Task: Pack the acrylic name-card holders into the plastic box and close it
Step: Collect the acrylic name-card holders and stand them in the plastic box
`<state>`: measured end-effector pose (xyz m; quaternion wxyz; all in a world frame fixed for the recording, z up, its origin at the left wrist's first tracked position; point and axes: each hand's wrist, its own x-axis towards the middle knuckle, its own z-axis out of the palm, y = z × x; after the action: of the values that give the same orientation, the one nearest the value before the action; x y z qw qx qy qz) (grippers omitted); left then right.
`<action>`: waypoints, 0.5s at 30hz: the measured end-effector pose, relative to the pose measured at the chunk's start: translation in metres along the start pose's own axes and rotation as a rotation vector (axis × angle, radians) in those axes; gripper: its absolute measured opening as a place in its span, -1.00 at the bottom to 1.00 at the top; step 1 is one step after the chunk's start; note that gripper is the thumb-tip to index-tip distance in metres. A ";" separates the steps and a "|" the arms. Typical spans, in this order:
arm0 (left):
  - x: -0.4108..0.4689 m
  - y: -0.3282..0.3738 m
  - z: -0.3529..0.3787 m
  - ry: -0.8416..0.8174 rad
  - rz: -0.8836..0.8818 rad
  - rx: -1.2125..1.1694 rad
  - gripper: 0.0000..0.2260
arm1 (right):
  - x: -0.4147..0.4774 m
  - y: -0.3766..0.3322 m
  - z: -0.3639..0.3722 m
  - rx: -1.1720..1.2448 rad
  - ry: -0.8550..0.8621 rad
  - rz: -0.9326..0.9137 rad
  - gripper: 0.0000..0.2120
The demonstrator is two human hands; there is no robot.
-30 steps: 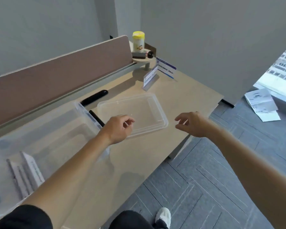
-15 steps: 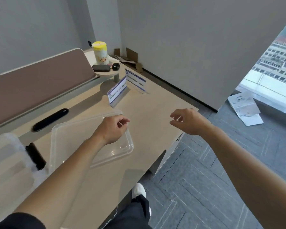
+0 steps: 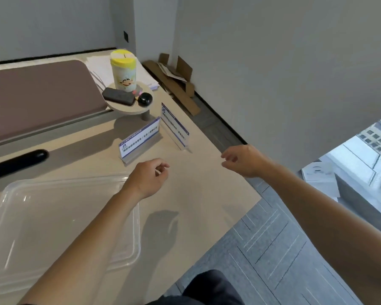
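Over the last second your view swung right along the desk [image 3: 207, 194]: the clear plastic box that had sat at the left slid out of the picture, and the two acrylic name-card holders at the far end came much nearer to your hands. Your left hand [image 3: 149, 178] moved off the lid [image 3: 42, 227] and hung just short of the nearer holder [image 3: 140, 139], fingers loosely curled, holding nothing; your right hand [image 3: 243, 160] floated above the desk edge, just beside the farther holder [image 3: 174, 126], also loosely open and empty. I judged this as the reach for the next pickup, with packing only partly done and the closing step not yet possible, since the lid lay flat on the desk apart from its box. Both holders stood upright, thin transparent sheets bent over a narrow foot, each carrying a white card with a blue border and printed text too blurred to read. Such smooth acrylic would likely be slippery and easily scratched, so pinching by the edges seemed wise. The lid was a shallow, glossy, see-through tray with rounded corners and a raised rim. The desk surface was pale, matte wood grain.
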<state>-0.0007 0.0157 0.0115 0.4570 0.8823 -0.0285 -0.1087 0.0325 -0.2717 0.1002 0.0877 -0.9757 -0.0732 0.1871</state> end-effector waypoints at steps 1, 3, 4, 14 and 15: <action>0.007 -0.001 0.002 0.015 -0.026 0.005 -0.82 | 0.016 0.006 -0.001 -0.002 -0.012 -0.019 -0.67; 0.020 0.000 0.008 0.053 -0.075 0.014 -0.84 | 0.048 0.018 -0.002 -0.007 -0.041 -0.070 -0.67; 0.027 0.002 0.012 0.076 -0.099 0.019 -0.84 | 0.065 0.024 -0.003 -0.014 -0.055 -0.106 -0.67; 0.079 0.071 0.075 0.308 -0.400 0.026 -0.86 | 0.205 0.072 -0.039 -0.035 -0.218 -0.503 -0.65; 0.082 0.077 0.081 0.344 -0.415 0.020 -0.86 | 0.214 0.071 -0.043 -0.033 -0.224 -0.524 -0.64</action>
<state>0.0650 -0.1063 0.0154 0.4143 0.8793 0.2300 -0.0481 0.2535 -0.3094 0.0499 0.1085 -0.8981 -0.3349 0.2635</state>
